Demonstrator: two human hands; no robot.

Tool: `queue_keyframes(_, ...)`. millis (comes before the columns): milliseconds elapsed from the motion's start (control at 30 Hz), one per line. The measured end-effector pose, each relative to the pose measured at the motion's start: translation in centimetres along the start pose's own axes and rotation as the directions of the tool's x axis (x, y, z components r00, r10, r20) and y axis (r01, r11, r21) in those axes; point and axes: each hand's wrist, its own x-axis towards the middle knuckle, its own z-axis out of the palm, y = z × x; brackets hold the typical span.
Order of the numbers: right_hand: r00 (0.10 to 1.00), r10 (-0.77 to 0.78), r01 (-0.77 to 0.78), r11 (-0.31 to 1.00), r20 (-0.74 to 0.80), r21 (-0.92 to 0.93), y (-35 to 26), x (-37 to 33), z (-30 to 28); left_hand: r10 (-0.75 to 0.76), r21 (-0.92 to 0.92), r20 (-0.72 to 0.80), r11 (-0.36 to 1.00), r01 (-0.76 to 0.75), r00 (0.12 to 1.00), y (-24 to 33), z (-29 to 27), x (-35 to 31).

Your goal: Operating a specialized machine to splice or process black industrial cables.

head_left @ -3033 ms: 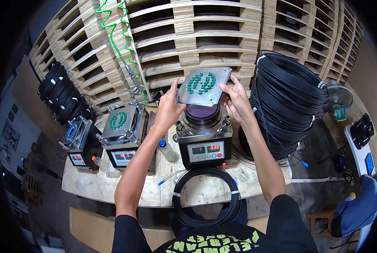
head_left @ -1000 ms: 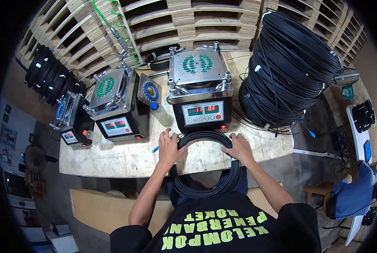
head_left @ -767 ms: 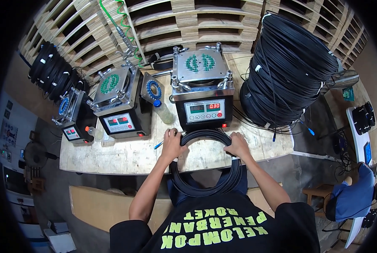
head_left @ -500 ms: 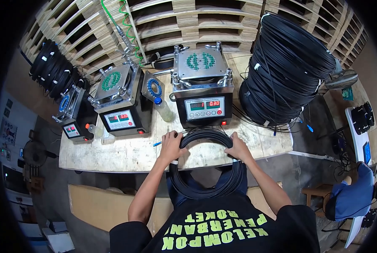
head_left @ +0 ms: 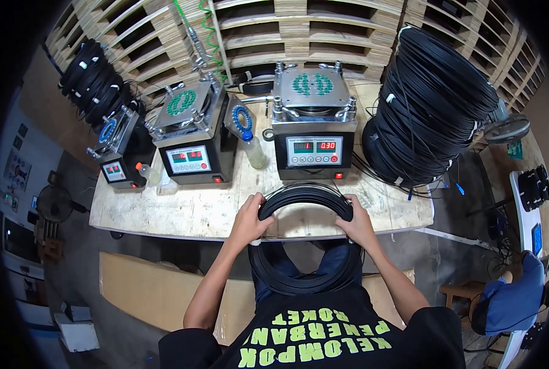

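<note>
A ring-shaped coil of black cable (head_left: 305,197) is held tilted between my hands, its far side over the worktable's front edge and its near side over my lap. My left hand (head_left: 250,219) is closed around the left of the ring, thumb inside the loop. Closed the same way, my right hand (head_left: 356,222) grips the right side. White ties (head_left: 256,242) show on the coil just below the hands. Right behind the coil stands a black polishing machine (head_left: 314,150) with a steel top plate, a ring of green connectors and a lit red display.
Two similar machines, one in the middle left (head_left: 191,157) and one smaller (head_left: 119,165), share the wooden worktable (head_left: 385,218). A blue-capped bottle (head_left: 254,154) stands between machines. At right rises a tall stack of black cable coils (head_left: 434,111). A person in blue (head_left: 511,289) sits far right.
The whole view has shifted, so the machines and cable stack appear farther right. Both hands keep their hold on the coil, which has hardly moved relative to my body.
</note>
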Motion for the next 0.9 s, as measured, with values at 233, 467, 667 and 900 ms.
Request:
queue_keyframes(233, 0.973, -0.229, 0.229, 0.972, -0.008, 0.058, -9.4, -1.2, -0.2, -0.041, -0.074, -0.306, 0.997, 0.019, 0.951, 5.6, -7.2, -4.1)
queue_keyframes(467, 0.827, -0.556, 0.562, 0.810, -0.090, 0.165, -19.2, 6.7, 3.9, 0.109, 0.164, -0.574, 0.986, -0.016, 0.811, 7.1, -20.3, -2.1)
queue_keyframes(667, 0.841, -0.540, 0.529, 0.808, -0.034, 0.259, -25.6, 17.1, 10.0, 0.185, 0.325, -0.576, 0.945, 0.016, 0.796, 2.5, -30.8, 5.3)
queue_keyframes(900, 0.806, -0.592, 0.570, 0.773, -0.006, 0.279, -28.7, 26.6, 16.7, 0.104, 0.352, -0.414, 0.934, 0.054, 0.905, -4.9, -38.3, 12.4)
